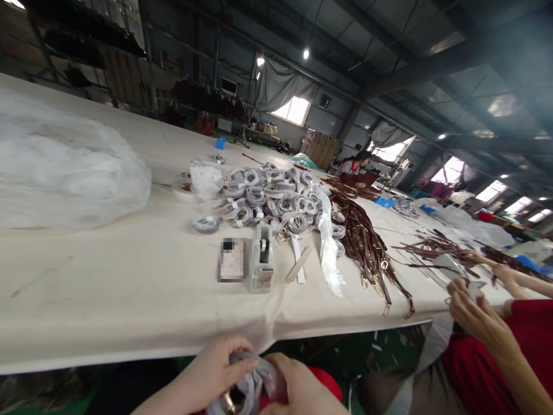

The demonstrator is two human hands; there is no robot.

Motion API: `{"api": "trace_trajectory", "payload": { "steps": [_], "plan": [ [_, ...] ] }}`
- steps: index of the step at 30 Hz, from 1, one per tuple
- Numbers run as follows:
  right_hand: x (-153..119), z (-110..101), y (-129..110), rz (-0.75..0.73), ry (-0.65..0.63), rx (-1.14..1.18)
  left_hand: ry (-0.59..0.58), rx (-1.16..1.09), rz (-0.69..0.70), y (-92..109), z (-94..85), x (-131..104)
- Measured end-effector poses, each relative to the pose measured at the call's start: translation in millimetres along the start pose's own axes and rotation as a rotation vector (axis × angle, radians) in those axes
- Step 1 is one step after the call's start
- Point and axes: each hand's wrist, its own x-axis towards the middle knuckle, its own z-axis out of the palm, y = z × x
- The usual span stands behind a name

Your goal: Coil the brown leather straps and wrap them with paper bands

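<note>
A coiled strap in grey wrapping (248,383), with a gold metal clasp at its lower left, is held below the table's front edge. My left hand (216,369) grips its left side, thumb across the top. On its right side, my right hand (298,383) closes round the wrapping. Beyond them on the table are a tape dispenser (262,259), a pixelated flat item (232,260), pale strips (298,262) and a large pile of similar wrapped coils (272,196).
Brown straps with gold clasps (363,236) and a bundle of white strips (329,253) lie right of the pile. A large plastic bag (69,167) covers the table's left. A co-worker's hands (479,311) work at the right edge; another person (356,170) is farther back.
</note>
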Motion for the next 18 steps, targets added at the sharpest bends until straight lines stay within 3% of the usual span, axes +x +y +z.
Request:
{"api": "trace_trajectory", "payload": {
  "steps": [5, 11, 15, 18],
  "plan": [
    [-1, 0, 16, -0.009, 0.01, -0.198, -0.012, -0.109, -0.038, 0, -9.5, 2],
    [-5, -12, 7, -0.031, 0.013, -0.168, -0.063, -0.213, -0.067, -1, -6.9, -1],
    [-10, -21, 12, 0.019, -0.039, -0.094, -0.012, -0.214, -0.057, -20, -4.5, 4],
    [-5, -9, 23, 0.008, 0.002, -0.017, 0.08, -0.263, -0.043, -25, -0.2, 9]
  ]
}}
